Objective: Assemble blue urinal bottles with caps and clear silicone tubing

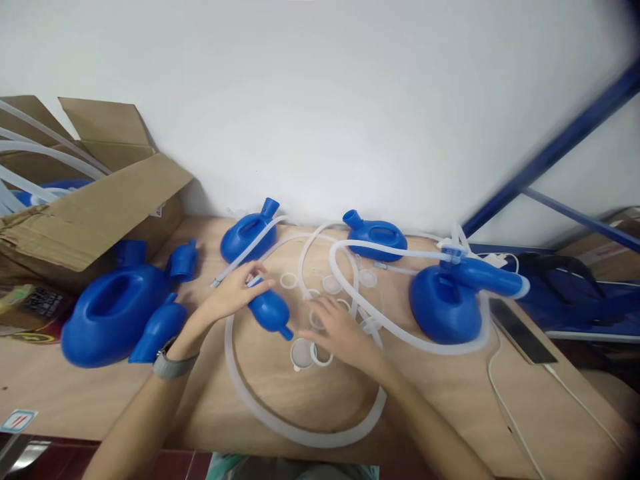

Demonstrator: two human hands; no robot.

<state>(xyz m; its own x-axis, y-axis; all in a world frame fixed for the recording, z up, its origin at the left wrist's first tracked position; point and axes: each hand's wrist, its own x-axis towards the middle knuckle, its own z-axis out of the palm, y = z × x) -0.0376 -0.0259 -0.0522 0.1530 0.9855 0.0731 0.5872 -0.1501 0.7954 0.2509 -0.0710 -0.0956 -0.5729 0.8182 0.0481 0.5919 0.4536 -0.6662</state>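
My left hand (233,291) is closed around the wide end of a blue plastic funnel-shaped connector (270,311), whose narrow spout points down to the right. Something pale shows at my fingertips by its wide end, too small to make out. Over the middle of the table, my right hand (343,333) is open, fingers stretched out and slightly bent above scattered white rings. Close under it lie a white ring (329,361) and a round translucent cap (301,348). A long translucent hose (310,437) loops on the table around both.
Blue plastic urinal bottles stand at the left (135,327), back (380,252) and right (433,320). Two more blue connectors (159,327) lie left. An open cardboard box (115,207) holds hoses. A phone (523,333) with a cable lies near the right edge, by a blue metal frame (555,157).
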